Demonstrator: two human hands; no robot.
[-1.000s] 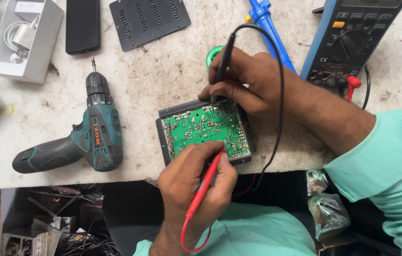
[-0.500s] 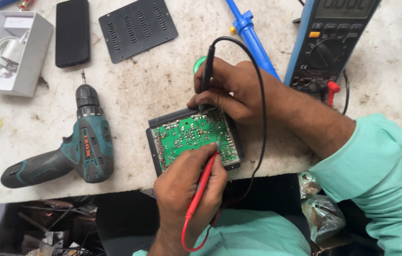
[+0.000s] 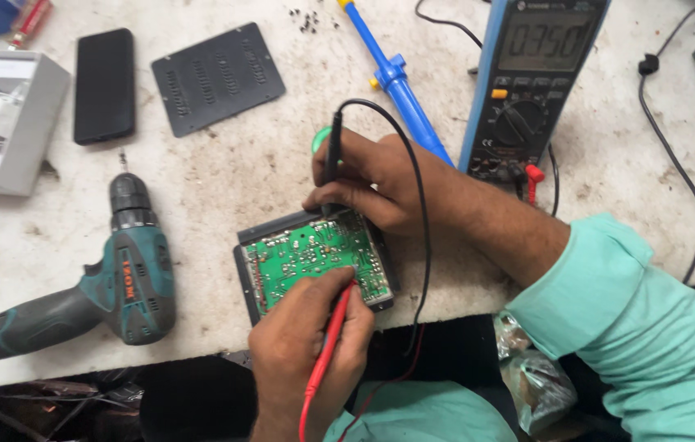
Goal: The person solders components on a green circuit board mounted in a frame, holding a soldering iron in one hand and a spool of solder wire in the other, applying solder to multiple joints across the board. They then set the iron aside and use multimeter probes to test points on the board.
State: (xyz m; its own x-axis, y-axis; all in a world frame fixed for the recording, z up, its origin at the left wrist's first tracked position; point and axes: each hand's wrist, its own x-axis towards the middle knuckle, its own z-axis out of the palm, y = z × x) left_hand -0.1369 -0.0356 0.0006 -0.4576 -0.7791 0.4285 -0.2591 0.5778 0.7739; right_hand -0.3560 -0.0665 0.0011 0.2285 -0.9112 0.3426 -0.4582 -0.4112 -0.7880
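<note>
**Two probes on a board at the bench's near edge**

Under both my hands lies the green circuit board (image 3: 310, 260), seated in its black housing (image 3: 242, 282) and turned a little askew. Its near corner sits right at the front edge of the white workbench (image 3: 224, 188), with the dark drop below just behind my left wrist. My left hand (image 3: 306, 352) comes up from that edge, fingers pinched shut around the red probe (image 3: 327, 352), whose tip meets the board's near side. My right hand (image 3: 372, 184) reaches in from the right, fingers closed around the black probe (image 3: 333, 155), held upright with its tip down at the board's far edge. The black lead (image 3: 421, 205) arcs over my right knuckles and drops off the bench front.

Right of my right hand, just beyond the forearm, stands the blue multimeter (image 3: 532, 82). A blue desoldering pump (image 3: 396, 82) slants away from my right knuckles, passing close under them. Left of my left hand there is a strip of bare bench, then the teal cordless drill (image 3: 110, 286), lying with its grip toward the bench edge. Well beyond it are a black phone (image 3: 104, 86), a black vented cover (image 3: 216, 78) and a grey box (image 3: 3, 123). A green tape roll (image 3: 319, 141) peeks out just behind the black probe.
</note>
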